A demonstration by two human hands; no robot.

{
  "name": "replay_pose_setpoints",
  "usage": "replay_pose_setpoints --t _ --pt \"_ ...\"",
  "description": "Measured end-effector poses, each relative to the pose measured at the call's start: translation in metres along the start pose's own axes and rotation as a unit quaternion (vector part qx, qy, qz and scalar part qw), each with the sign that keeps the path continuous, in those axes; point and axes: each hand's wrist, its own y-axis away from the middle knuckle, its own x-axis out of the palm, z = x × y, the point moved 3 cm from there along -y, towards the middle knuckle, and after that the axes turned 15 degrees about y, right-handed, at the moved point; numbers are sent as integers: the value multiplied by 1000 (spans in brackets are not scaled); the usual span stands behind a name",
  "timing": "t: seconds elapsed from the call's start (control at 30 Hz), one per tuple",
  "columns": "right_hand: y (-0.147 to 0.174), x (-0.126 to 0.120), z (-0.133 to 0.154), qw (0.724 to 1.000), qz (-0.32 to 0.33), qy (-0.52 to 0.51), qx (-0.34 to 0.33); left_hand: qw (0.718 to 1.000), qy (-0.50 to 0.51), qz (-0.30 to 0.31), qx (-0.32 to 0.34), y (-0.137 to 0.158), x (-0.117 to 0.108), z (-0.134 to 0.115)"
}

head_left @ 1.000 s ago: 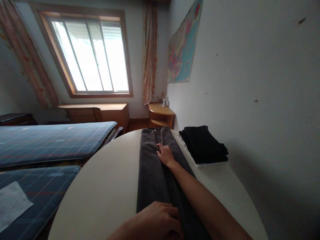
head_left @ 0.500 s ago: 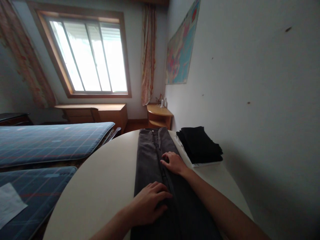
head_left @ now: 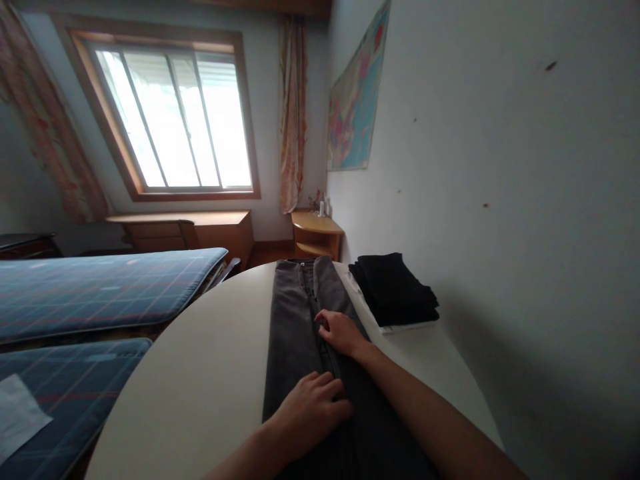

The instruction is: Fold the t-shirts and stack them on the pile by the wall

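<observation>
A long dark grey garment [head_left: 289,340] lies lengthwise on a pale round table [head_left: 195,363], its two sides meeting along a seam down the middle. A small light tag shows at its far end. Over the lower part of the cloth, my left hand [head_left: 315,407] has its fingers bent down and closed at the middle edge. Farther up, my right hand [head_left: 341,332] pinches the right-hand edge beside the seam, its fingertips curled on the fabric. The garment's near end runs out of view below.
To the right, folded black clothes [head_left: 393,290] lie stacked on something white near the wall [head_left: 525,280]. Left of the table are blue plaid mattresses [head_left: 100,290], with a white sheet [head_left: 20,413] on the nearer one. A desk [head_left: 225,230] and corner shelf [head_left: 316,223] stand behind.
My left hand has shifted slightly right, and its fingers have curled in from a looser spread. My right hand's fingers have closed more at the garment's edge. The view has turned slightly.
</observation>
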Motion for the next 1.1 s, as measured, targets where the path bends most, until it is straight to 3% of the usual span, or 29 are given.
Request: replay_pose_setpoints --t 0.4,0.57,0.8,0.93,1.1 --pt "1 4 -6 999 -11 -11 -50 999 22 8 34 7 -16 2" --pt "7 4 -3 993 -15 24 -113 999 40 25 16 7 -15 2" --pt "14 16 -12 987 0 -7 -158 998 34 33 31 7 -17 1" --pt "13 18 -17 987 20 -20 -160 998 50 39 10 8 -19 0" --pt "16 11 -17 989 -16 -57 -137 990 125 63 31 11 -21 -11"
